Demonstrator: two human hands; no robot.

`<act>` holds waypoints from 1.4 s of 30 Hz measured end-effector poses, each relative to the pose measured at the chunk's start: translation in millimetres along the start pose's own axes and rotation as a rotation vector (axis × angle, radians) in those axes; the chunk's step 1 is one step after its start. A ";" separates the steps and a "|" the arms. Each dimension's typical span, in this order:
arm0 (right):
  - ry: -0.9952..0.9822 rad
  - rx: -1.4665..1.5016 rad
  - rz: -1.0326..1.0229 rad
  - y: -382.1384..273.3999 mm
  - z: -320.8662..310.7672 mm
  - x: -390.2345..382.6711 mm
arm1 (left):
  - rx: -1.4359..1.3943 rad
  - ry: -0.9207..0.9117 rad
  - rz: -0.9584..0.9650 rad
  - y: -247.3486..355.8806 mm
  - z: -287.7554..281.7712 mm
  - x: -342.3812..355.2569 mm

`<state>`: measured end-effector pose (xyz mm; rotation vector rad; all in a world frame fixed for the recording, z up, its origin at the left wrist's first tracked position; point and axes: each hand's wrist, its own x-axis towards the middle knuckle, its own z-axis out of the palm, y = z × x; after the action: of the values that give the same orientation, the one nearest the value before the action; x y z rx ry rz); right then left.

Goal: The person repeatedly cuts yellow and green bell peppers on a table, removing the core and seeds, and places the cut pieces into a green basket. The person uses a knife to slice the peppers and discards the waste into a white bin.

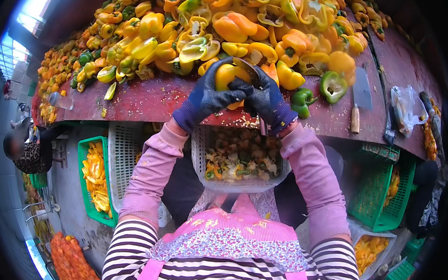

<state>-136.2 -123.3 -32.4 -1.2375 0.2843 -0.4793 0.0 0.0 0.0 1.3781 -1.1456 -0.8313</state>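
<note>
Both gloved hands meet over the table's near edge. My left hand point(207, 96), in a dark blue work glove, is closed around a yellow bell pepper point(225, 77). In my right hand point(267, 98), gloved the same way, is a knife point(246, 68); its blade lies against the pepper's upper right side, and most of its handle is hidden by the fingers. Right of the hands lie a whole green pepper point(302, 103) and a cut green pepper point(333, 86). Beyond them rises a heap of whole and cut yellow and orange peppers point(236, 27).
Below the table edge, a white crate point(199, 156) holds pepper cores and scraps. A cleaver point(362, 94) and a plastic bag point(407, 109) lie on the red table point(146, 104) to the right. Green crates point(88, 203) hold cut peppers. Another person point(32, 150) sits at far left.
</note>
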 end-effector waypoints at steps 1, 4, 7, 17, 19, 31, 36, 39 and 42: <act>-0.024 -0.025 0.154 -20.6 0.5 -6.8 | -0.058 0.050 0.011 -1.5 -5.9 0.4; 0.189 0.019 0.048 -43.4 -20.3 -14.2 | -0.063 0.351 0.016 -9.4 -54.5 3.8; 0.348 -0.254 0.189 -50.2 -37.2 -9.7 | 0.583 0.495 -0.062 -64.6 -141.6 -14.1; 0.347 -0.901 0.056 -0.8 -50.6 -5.2 | 1.099 -0.102 0.151 -82.2 9.8 -2.7; 0.322 -0.793 0.192 -10.2 -44.9 -9.2 | 1.124 -0.156 0.003 -84.4 8.3 13.9; 0.104 0.006 0.212 -36.4 -19.9 -22.7 | -0.668 -0.231 -0.390 -9.7 -10.4 -7.5; -0.349 -0.375 0.380 -59.6 -11.0 -36.4 | -0.203 -0.686 -0.766 7.0 -27.8 -26.3; 0.048 -0.512 0.381 -51.8 -38.9 -36.6 | 0.303 -0.764 -0.847 -13.0 -12.1 -41.6; 0.388 -0.321 0.243 -66.7 -58.4 -32.8 | 0.604 -0.333 -0.341 -38.8 1.1 -20.2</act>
<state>-204.4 -172.2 11.2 -1.3932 0.8581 -0.4718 0.1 16.0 -40.8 2.0261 -1.5218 -1.0305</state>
